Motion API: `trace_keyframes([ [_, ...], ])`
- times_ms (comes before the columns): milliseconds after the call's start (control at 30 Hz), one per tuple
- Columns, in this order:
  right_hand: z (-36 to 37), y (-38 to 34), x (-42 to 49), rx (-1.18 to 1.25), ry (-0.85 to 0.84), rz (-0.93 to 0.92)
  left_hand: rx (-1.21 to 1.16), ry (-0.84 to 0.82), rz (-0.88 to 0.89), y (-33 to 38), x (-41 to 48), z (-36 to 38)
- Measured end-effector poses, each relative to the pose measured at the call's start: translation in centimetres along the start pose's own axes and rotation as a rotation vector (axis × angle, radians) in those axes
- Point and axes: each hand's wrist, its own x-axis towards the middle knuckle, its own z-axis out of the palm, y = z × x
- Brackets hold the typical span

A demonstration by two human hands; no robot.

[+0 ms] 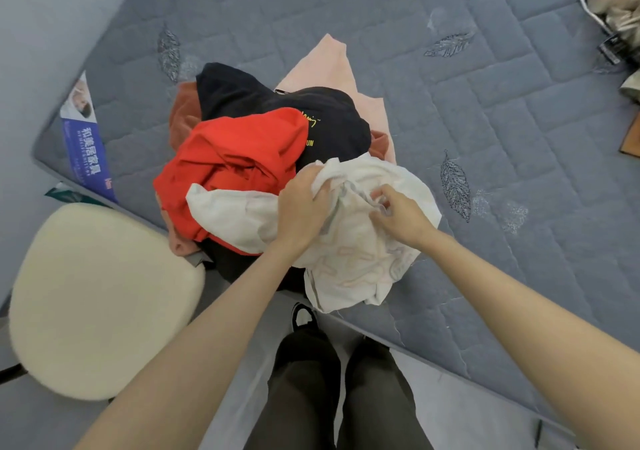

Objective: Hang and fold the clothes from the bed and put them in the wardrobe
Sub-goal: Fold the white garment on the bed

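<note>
Head view: the white garment [349,269] is seen on top of the pile of clothes, at the near edge of the bed [502,110]. The red garment [235,151] lies just beside it on the left and the black garment [277,103] behind it. The white garment is held by both hands: the fingers of the left hand [304,200] are curled round an upper fold, and a small piece of cloth is pinched by the right hand [398,214].

The step in hand is judged to be the lifting of this garment out of the pile. To do it well, the collar or the shoulders should be found first. The cloth should then be raised straight up, so that the red garment is not dragged off the bed.

The garment is crumpled, so its true long axis cannot be told. The bundle is spread mostly from left to right, and one lower end is pointed toward the person, hanging over the edge of the bed.
</note>
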Motion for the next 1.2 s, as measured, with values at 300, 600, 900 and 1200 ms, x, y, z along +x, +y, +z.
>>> trace_keyframes([
  [300, -0.2, -1.9, -3.9, -0.279, -0.186, -0.193, -0.181, 0.105, -0.103, -5.3, -9.5, -7.0],
  [600, 0.8, -7.6, -4.2, -0.393, -0.091, -0.519, -0.02, -0.242, -0.124, -4.6, -12.6, -6.9],
  [900, 3.4, -10.5, -4.0, -0.935, -0.239, -0.703, 0.534, -0.029, 0.451, 1.0, -17.0, -10.5],
  [1200, 0.9, -8.6, -8.5, -0.788, -0.378, -0.779, 0.659, 0.048, 0.429, 2.1, -24.3, -8.1],
])
